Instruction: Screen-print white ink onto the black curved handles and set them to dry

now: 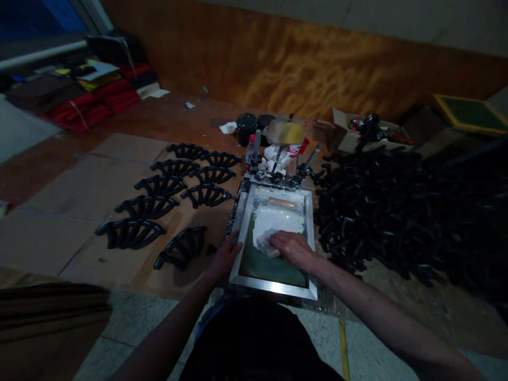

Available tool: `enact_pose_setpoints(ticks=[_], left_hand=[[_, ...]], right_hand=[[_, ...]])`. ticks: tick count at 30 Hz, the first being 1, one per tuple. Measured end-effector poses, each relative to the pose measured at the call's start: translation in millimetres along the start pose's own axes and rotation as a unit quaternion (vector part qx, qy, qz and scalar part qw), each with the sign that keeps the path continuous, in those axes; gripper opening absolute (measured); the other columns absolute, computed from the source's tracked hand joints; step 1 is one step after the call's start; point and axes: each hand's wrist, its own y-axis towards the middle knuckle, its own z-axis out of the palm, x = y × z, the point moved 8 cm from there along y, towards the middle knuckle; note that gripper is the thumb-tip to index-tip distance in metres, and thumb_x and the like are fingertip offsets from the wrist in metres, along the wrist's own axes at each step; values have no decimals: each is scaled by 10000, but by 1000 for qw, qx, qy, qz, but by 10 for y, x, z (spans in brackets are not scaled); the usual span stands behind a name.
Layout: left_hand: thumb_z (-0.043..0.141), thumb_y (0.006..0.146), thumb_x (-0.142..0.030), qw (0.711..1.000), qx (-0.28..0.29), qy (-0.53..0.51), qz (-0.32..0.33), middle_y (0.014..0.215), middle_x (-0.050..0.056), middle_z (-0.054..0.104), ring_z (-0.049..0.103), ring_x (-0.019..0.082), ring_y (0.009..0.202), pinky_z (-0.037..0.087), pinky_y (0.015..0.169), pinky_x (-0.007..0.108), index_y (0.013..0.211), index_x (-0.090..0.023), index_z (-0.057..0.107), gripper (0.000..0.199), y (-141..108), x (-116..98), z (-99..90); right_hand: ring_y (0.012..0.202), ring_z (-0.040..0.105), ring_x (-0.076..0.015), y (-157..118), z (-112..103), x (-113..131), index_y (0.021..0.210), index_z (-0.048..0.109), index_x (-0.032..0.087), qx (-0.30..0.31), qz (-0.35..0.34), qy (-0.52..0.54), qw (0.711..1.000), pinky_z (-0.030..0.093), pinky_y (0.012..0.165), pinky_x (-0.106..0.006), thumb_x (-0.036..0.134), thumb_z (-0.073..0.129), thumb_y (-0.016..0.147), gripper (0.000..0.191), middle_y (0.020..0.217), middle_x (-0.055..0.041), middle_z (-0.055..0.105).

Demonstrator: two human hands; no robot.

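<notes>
Head view: a pale pad (266, 246) at the near edge of white paste (273, 218), where smearing is the likeliest trouble.

The right hand (292, 247) has its fingers closed around the pad inside the metal frame (278, 287); whether it is cloth or something firmer cannot be told. The left hand (227, 256) rests against the frame's left rail, its fingers partly hidden, so how firmly they hold is unclear. If that hold is slack, a sideways push could shift the frame; uneven pressure could leave the paste streaked, or drag it onto the rim. A heap of black pieces (381, 206) sits just beside the right rail, so a swing of that forearm could knock some loose or mark them with paste.
</notes>
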Motion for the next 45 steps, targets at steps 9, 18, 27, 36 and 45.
enact_pose_setpoints(ticks=[9,18,27,36,45], left_hand=[[540,837,-474,1000,0,-6,-7,908,90,715,673,255,829,520,763,375,1414,-121,469,679,-45,-60,5],[555,834,-463,1000,15,-23,-15,918,77,727,670,244,817,531,735,357,1463,-143,412,720,-147,-258,-93],[326,907,-647,980,-84,-107,146,903,49,702,646,203,804,521,670,289,1024,-185,701,606,-253,-1529,-496],[480,882,-549,948,-89,-234,194,993,75,709,669,176,806,510,577,228,1157,-172,565,474,-137,-1874,-382],[540,757,-727,958,-2,-273,-84,1067,139,693,665,298,1023,567,643,332,1043,-164,626,637,-525,-315,351]], right_hand=[[1021,605,-240,-34,26,-25,1111,657,165,-84,16,20,996,461,856,-343,124,535,823,315,1133,-130,675],[1042,617,-227,245,-504,-401,1408,500,257,-139,149,54,977,477,811,-285,255,555,912,499,1179,-74,650],[812,640,-189,-677,-1277,-1745,1160,663,83,-422,322,38,846,528,730,-297,262,467,940,345,928,-85,704],[1035,619,-262,-171,231,-586,964,706,136,-126,212,33,969,464,920,-352,274,652,864,179,1053,-140,702],[917,580,-255,285,11,463,917,619,188,-178,103,112,972,452,841,-369,226,480,955,149,915,-110,655]])
